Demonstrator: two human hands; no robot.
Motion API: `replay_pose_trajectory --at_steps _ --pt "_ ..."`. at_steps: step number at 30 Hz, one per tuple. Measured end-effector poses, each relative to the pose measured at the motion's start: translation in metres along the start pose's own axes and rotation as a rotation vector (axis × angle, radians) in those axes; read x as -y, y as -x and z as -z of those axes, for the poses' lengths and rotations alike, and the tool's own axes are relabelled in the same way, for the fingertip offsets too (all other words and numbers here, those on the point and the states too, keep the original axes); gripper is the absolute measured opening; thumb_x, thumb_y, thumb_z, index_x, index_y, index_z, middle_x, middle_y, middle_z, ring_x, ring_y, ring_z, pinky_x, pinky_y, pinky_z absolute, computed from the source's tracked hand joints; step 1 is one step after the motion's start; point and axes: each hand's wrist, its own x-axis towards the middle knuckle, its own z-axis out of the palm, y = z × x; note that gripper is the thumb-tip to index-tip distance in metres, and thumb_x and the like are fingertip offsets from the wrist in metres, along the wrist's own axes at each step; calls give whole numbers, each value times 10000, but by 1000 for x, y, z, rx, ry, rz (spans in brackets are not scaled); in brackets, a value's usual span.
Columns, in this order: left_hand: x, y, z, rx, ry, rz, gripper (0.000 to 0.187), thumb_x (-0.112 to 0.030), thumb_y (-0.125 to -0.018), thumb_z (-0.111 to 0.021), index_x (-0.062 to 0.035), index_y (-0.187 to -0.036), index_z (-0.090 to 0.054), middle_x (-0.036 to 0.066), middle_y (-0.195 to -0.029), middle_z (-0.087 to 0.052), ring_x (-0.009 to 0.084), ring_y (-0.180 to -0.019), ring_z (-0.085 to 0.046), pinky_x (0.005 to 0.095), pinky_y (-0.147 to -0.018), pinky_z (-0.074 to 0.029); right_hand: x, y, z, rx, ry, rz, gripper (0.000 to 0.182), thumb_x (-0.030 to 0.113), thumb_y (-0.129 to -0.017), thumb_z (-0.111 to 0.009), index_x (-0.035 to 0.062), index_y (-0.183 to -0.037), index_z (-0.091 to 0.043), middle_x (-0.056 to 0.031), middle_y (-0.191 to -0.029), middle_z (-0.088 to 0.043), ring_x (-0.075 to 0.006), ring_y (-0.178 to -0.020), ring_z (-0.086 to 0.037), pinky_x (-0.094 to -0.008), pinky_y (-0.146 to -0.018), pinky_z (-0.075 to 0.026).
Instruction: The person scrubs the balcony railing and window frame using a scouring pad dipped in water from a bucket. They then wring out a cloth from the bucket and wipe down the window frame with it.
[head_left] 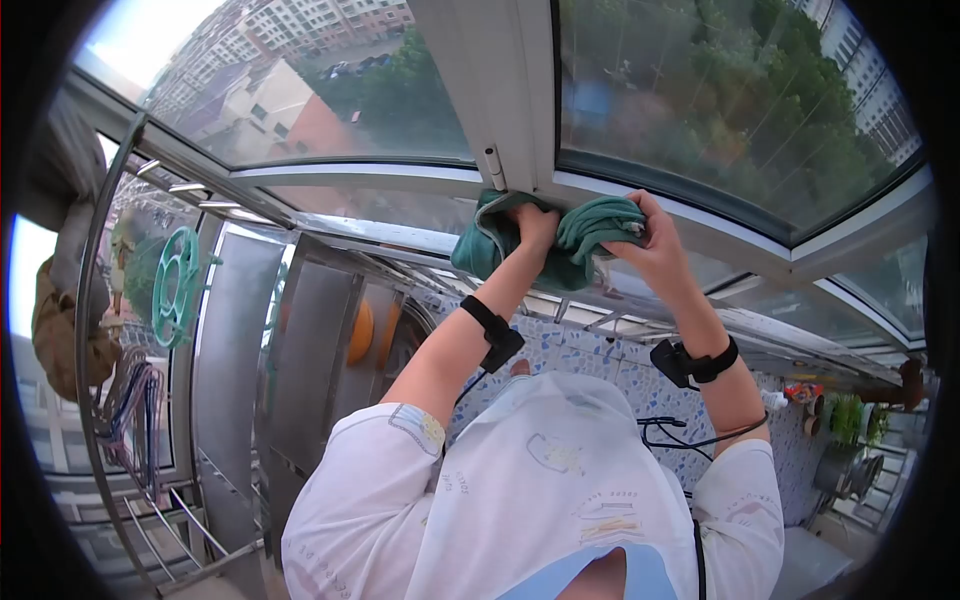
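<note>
A green cloth [480, 250] is bunched up at the window frame, just under the window handle [494, 166]. My left hand [534, 226] presses into its left part, and the fingers disappear in the folds. With thumb and fingers, my right hand [655, 245] pinches the gathered right end of the same cloth. Both arms reach forward, a black strap with a small box around each forearm.
Large window panes [740, 110] in white frames rise in front of me. On the left stand a metal rack with hangers [140, 410], a green round plastic hanger [176, 287] and a grey cabinet [310, 340]. Potted plants [848, 418] are at right. A black cable [670, 437] hangs by my right arm.
</note>
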Motion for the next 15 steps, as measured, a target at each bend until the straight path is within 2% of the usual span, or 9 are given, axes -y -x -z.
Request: replay_pose_trajectory --at_steps 1,3,4,6,7,9,10,13,15 --pt "3 2 -5 13 -1 7 679 -146 -661 -700 134 -1220 -435 316 -1259 -469 433 -1205 -425 476 -1063 -282 -4 -1 -4 -11 -1 -10 343 -25 -774 -708 16 -1036 -491 -18 -943 -591 -49 -874 -556 -216 -786 -486" --pt "-4 7 -8 58 322 255 402 -77 -782 -695 75 -1129 -560 182 -1049 -639 294 -945 -640 400 -827 -516 -12 -3 -11 -16 -46 14 346 -14 -767 -717 16 -1033 -499 -22 -943 -597 -53 -877 -560 -217 -783 -486" --pt "-20 10 0 62 321 259 402 -77 -782 -695 75 -1129 -560 182 -1049 -639 294 -945 -640 400 -827 -516 -13 -5 -13 -19 -47 10 346 -14 -767 -717 16 -1033 -499 -22 -943 -597 -53 -877 -560 -217 -783 -486" --pt "-51 12 17 368 704 652 313 -47 -862 -604 61 -1152 -556 165 -1067 -637 268 -953 -644 394 -828 -540 -13 -8 -15 -33 -3 4 351 -17 -764 -715 18 -1040 -500 -22 -942 -598 -55 -883 -565 -222 -784 -493" --pt "-44 8 18 372 710 649 313 -47 -862 -604 61 -1152 -556 165 -1067 -637 268 -953 -644 394 -828 -540 -12 -9 -15 -34 5 6 351 -17 -764 -715 18 -1040 -500 -22 -942 -598 -55 -883 -565 -222 -784 -493" --pt "-39 2 18 603 1016 765 301 -33 -889 -556 73 -1170 -538 170 -1076 -632 277 -947 -643 418 -854 -544 -10 -11 -15 -56 -30 -1 352 -24 -761 -711 21 -1040 -501 -23 -945 -599 -57 -890 -570 -226 -790 -499" --pt "-40 4 16 607 1018 765 301 -33 -889 -556 73 -1170 -538 170 -1076 -632 277 -947 -643 418 -854 -544 -12 -12 -11 -58 -26 0 352 -24 -761 -711 21 -1040 -501 -23 -945 -599 -57 -890 -570 -226 -790 -499" --pt "-41 12 13 396 1014 710 287 19 -870 -510 77 -1149 -543 189 -1082 -621 301 -973 -629 428 -857 -533 -14 -8 -2 -43 0 53 347 -37 -765 -698 22 -1043 -499 -26 -952 -600 -63 -895 -579 -233 -796 -514" --pt "-38 18 9 277 899 463 392 56 -837 -482 95 -1225 -447 237 -1181 -551 327 -1011 -605 401 -854 -522 -8 -3 0 -73 -41 23 344 -43 -771 -691 22 -1048 -497 -29 -959 -601 -65 -898 -583 -237 -799 -525"
